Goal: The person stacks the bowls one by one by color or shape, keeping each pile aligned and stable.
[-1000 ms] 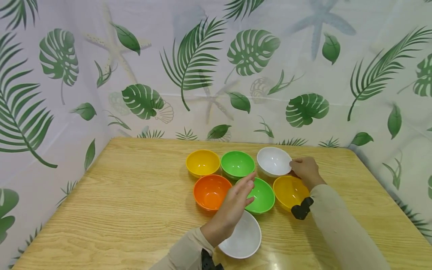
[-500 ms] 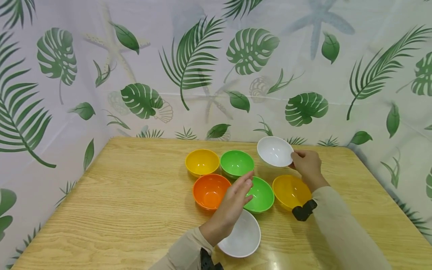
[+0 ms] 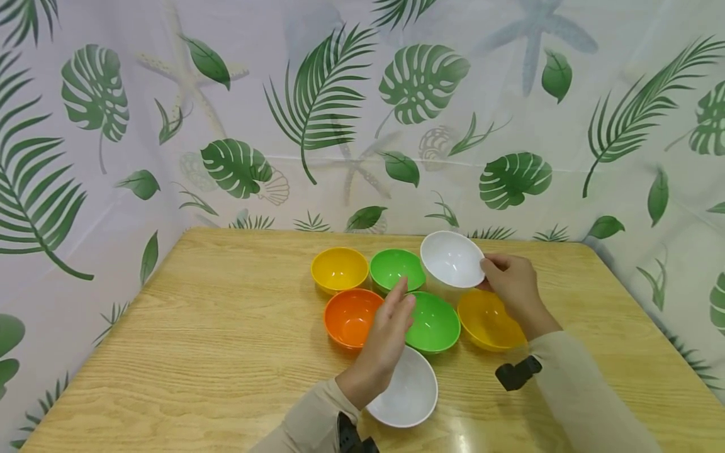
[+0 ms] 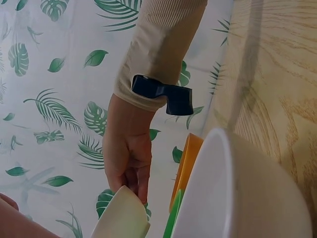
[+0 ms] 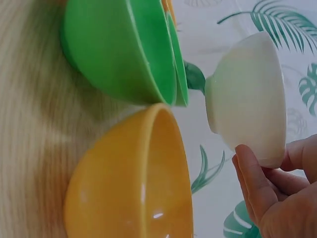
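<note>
My right hand (image 3: 514, 286) pinches the right rim of a white bowl (image 3: 452, 258), thumb inside and fingers beneath. In the right wrist view that white bowl (image 5: 247, 101) is lifted off the table, above the level of the other bowls. Below it sits a yellow bowl (image 3: 489, 322), with a green bowl (image 3: 433, 324) to its left. My left hand (image 3: 382, 343) has its fingers straight, nothing in it, and stands over a second white bowl (image 3: 409, 393) nearest me. It partly covers that bowl and the edge of an orange bowl (image 3: 351, 318).
At the back stand another yellow bowl (image 3: 338, 269) and another green bowl (image 3: 396, 269), side by side. All rest on a wooden table (image 3: 226, 340). A leaf-printed cloth (image 3: 340, 113) hangs behind and along both sides.
My right hand has raised the white bowl from its place in the back row, then shifted it slightly left toward the back green bowl. The left hand has barely moved.
</note>
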`<state>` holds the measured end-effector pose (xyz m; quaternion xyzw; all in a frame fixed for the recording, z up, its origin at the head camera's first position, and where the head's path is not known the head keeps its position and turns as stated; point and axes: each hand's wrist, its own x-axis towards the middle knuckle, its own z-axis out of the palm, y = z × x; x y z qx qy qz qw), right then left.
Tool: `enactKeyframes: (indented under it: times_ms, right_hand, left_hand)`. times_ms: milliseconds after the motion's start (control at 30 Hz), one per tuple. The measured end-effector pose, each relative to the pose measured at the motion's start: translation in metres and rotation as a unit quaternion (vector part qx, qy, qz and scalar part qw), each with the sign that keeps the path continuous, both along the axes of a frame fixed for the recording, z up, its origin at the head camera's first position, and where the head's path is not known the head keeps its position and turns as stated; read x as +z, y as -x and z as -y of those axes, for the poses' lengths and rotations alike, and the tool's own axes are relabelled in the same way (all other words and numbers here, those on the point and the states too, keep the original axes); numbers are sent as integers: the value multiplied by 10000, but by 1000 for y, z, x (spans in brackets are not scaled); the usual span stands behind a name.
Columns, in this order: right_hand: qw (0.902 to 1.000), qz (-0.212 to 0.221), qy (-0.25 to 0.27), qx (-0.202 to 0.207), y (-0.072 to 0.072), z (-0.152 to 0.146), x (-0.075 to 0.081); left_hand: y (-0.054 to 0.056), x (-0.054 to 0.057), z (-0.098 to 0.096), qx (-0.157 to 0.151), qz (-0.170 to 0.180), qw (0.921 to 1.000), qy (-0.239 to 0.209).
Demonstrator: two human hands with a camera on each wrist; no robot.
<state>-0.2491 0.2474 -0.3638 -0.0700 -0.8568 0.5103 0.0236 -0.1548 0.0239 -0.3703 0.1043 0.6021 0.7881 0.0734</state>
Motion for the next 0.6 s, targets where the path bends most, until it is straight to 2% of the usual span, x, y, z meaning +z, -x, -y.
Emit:
enactKeyframes:
  times_ms: [133,333,433,600]
  right_hand:
    - [9998,-120,19,181,-7,6,1]
    - [9986,-244,83,470,-18,14,3]
    - [9977,-279,104,610,-23,19,4]
    - [9969,-301,142,712,-30,28,6]
  left_hand:
    - [3,-1,1,277,-43,9996,-49]
    - [8,-3,3,313,-37,9992,-228]
    - [9,-2,3,369,89,9988,-302]
    - [9,1,2,715,355,9959,-422]
